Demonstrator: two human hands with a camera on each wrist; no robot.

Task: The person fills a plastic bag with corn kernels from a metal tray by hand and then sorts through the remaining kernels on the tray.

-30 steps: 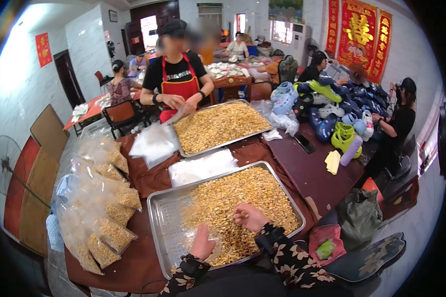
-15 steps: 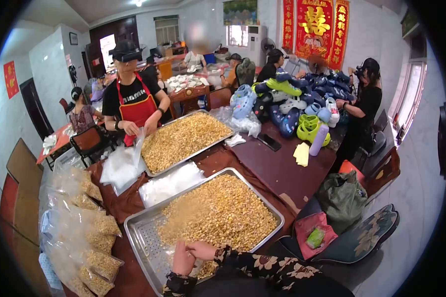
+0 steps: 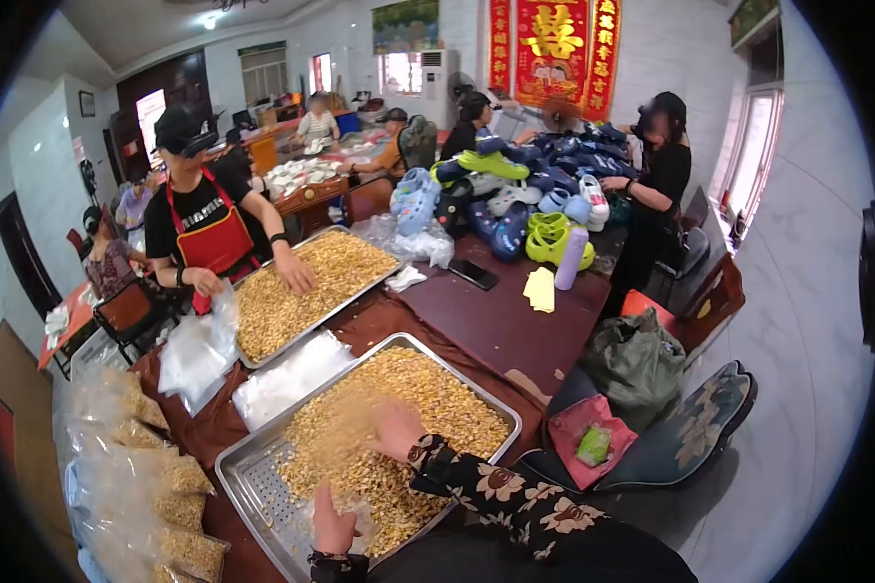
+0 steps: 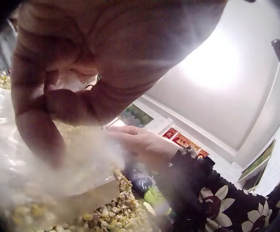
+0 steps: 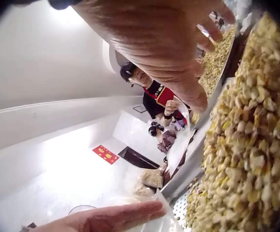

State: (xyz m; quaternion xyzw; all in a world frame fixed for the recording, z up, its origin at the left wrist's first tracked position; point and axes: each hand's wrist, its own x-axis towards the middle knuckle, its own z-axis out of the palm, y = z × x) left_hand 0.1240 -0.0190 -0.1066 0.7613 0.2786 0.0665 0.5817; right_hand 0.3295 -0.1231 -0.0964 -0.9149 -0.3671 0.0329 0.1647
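A steel tray (image 3: 260, 486) heaped with yellow corn kernels (image 3: 442, 398) lies in front of me. My left hand (image 3: 333, 527), low over the tray's near side, holds a clear plastic bag (image 3: 363, 515). In the left wrist view its fingers curl at the cloudy bag (image 4: 9, 169), beside loose kernels (image 4: 113, 212). Over the heap, my right hand (image 3: 396, 432) is blurred by motion. The right wrist view has the right hand (image 5: 154, 43) with its fingers extended, above the kernels (image 5: 251, 140).
Filled bags of kernels (image 3: 180, 510) stand along the table's left side. Beyond my tray are a stack of flat bags (image 3: 292, 379) and a second kernel tray (image 3: 311, 291), where a person in a red apron (image 3: 214, 243) works. Clogs (image 3: 554, 238) are piled at the back right.
The head view has swung to the right. My hands came together at the bag half a second ago; now the right hand is apart from it, farther out over the kernels.
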